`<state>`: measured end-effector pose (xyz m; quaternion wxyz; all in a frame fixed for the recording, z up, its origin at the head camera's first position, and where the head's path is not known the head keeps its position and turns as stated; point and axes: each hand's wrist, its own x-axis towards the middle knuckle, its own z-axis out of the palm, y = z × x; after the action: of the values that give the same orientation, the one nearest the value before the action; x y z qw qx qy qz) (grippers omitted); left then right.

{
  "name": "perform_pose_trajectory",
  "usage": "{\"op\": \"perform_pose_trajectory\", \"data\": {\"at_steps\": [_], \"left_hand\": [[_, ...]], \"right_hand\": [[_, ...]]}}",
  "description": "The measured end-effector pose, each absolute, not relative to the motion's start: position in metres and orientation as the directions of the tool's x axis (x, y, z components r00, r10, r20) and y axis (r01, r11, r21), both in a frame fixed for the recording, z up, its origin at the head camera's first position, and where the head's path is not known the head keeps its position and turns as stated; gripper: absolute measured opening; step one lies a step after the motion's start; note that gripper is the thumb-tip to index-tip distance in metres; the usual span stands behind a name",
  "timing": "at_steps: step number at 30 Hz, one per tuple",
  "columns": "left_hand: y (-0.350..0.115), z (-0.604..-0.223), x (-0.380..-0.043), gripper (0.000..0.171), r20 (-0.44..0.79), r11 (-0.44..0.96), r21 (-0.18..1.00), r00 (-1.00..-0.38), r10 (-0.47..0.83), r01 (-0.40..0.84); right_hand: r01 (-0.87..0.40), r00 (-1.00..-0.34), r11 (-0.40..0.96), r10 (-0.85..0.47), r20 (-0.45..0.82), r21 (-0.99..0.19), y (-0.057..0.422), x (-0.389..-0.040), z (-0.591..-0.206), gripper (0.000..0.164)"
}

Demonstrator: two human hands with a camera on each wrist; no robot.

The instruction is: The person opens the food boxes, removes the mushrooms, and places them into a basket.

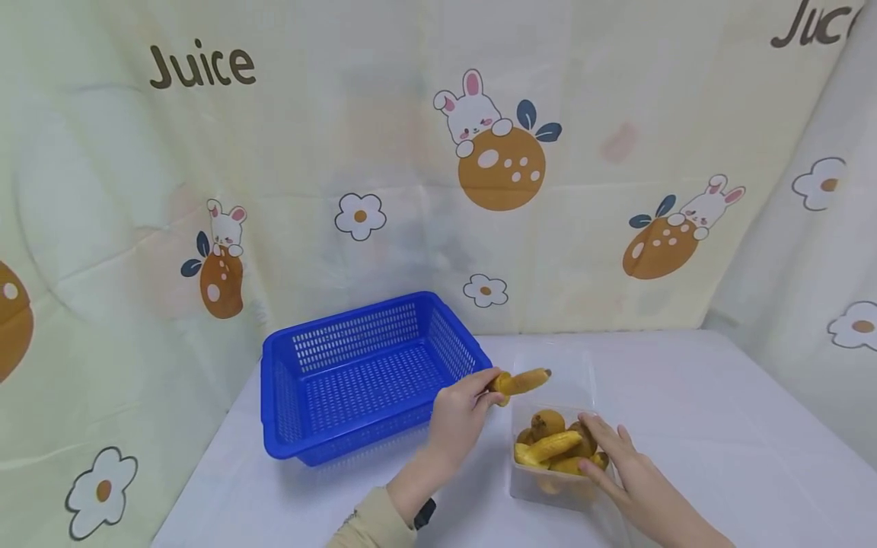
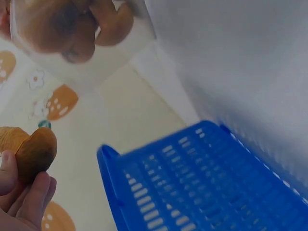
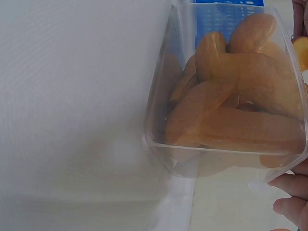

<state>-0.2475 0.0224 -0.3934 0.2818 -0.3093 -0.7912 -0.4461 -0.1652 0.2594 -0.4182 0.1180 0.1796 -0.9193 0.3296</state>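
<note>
My left hand (image 1: 460, 417) pinches a small yellow banana (image 1: 529, 380) with a dark tip, held just above and behind a clear plastic container (image 1: 544, 487). In the left wrist view the banana (image 2: 41, 150) shows a second lobe near the fingertips; I cannot tell whether it is one piece or two. Inside the container lie several yellow bananas (image 1: 553, 445) and brown rounded fruits (image 1: 548, 422). My right hand (image 1: 633, 468) rests on the container's right side, its fingers fairly straight and spread over the rim. In the right wrist view the contents show through the clear wall.
A blue slotted basket (image 1: 366, 438) stands on the white-covered table (image 1: 685, 426), left of the container. Behind the container lies a clear lid (image 1: 558, 369). A printed curtain (image 1: 384, 259) closes off the back and sides. A dark band (image 1: 425, 514) is on my left wrist.
</note>
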Motion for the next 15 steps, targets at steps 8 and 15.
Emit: {"op": "perform_pose_trajectory", "data": {"at_steps": [8, 15], "left_hand": [[-0.014, -0.382, -0.264, 0.030, 0.725, 0.374, 0.620, -0.686, 0.061, 0.689], [-0.038, -0.384, -0.278, 0.030, 0.693, 0.434, 0.669, -0.717, -0.071, 0.603]], "right_hand": [[-0.387, -0.919, 0.702, -0.246, 0.307, -0.598, 0.260, -0.165, -0.417, 0.060], [-0.369, -0.928, 0.710, -0.242, 0.283, -0.600, 0.260, -0.166, -0.418, 0.062]]}}
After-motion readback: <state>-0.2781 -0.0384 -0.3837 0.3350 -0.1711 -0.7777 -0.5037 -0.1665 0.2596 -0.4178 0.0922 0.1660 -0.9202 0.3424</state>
